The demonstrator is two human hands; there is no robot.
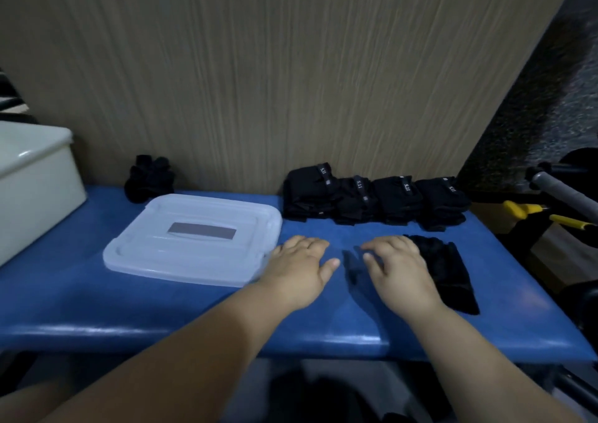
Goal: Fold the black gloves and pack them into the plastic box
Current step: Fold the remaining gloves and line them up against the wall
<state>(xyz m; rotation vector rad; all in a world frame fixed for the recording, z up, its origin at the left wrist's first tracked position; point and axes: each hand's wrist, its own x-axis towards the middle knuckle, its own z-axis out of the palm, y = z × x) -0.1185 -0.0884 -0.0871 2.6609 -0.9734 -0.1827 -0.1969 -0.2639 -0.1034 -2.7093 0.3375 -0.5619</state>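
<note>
A translucent plastic box with its lid on lies on the blue bench, left of centre. My left hand hovers palm down beside the box's right edge, fingers relaxed. My right hand is palm down just right of it, its outer edge over a loose black glove that lies flat on the bench. A row of folded black gloves lines the back by the wall. One crumpled black glove sits at the back left.
A wood-grain panel rises directly behind the bench. A white bin stands at the far left. Yellow-handled tools and a grey bar lie off the bench's right end.
</note>
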